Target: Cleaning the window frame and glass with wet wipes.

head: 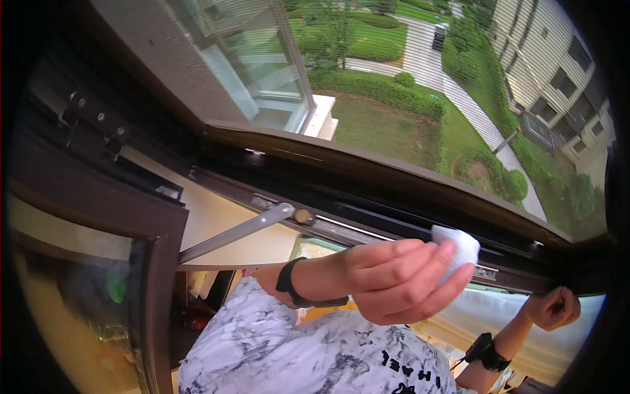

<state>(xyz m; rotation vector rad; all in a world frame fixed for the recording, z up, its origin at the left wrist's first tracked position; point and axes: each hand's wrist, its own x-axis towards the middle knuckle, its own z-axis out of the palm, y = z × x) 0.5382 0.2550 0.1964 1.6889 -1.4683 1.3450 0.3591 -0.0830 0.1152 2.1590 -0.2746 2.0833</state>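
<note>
My left hand (408,283) pinches a folded white wipe or tissue (460,251) between thumb and fingers. It holds the wipe over the dark window frame (369,219), where a black channel runs along the bottom rail. Whether the wipe touches the channel cannot be told from here. Farther right, my right hand (552,309) is curled beside the lower right corner of the frame, with nothing visible in it. A grey metal stay arm (236,231) links the frame to the opened brown sash (165,295) at left. Near its pivot sits a round brownish knob (303,215).
A fine insect screen (384,113) spans the opening, with lawns, paths and a building beyond. A dark hinge (98,118) projects at the left jamb. Below the frame lies a pale sill (221,212). A whitish curtain (512,320) hangs behind my right arm.
</note>
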